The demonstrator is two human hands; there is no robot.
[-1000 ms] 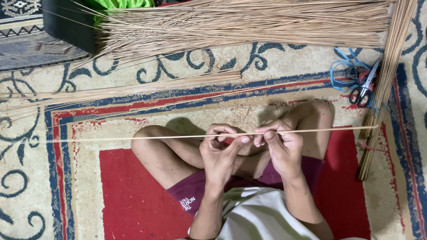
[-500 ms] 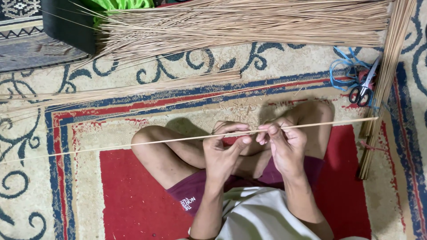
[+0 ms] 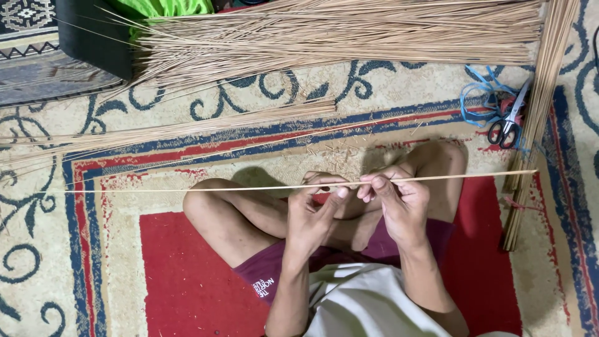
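Head view, then: what are the hands doing?

— Both pinch one long thin stick [image 3: 187, 188] that runs nearly level across the frame, over the crossed legs. The left hand [image 3: 315, 215] grips it between thumb and fingertips; the right hand [image 3: 399, 203] does the same just beside it, so the two sets of fingertips almost touch.

— Where does the stick end?

— Its left tip reaches out over the rug's [image 3: 187, 287] red and blue border; its right tip stops near an upright bundle [image 3: 530, 143] of sticks along the right edge.

— Anything else lying around?

— A big fan of loose sticks [image 3: 337, 34] spreads across the top, and a smaller sheaf [image 3: 175, 131] lies slanted below it, well apart from the hands. Scissors [image 3: 508, 122] with black handles rest on a blue cord [image 3: 480, 97] at the upper right, against the upright bundle. A dark box [image 3: 93, 34] sits top left, with something bright green [image 3: 165, 7] behind it.

— And the person?

— Seated cross-legged, in maroon shorts and a pale shirt.
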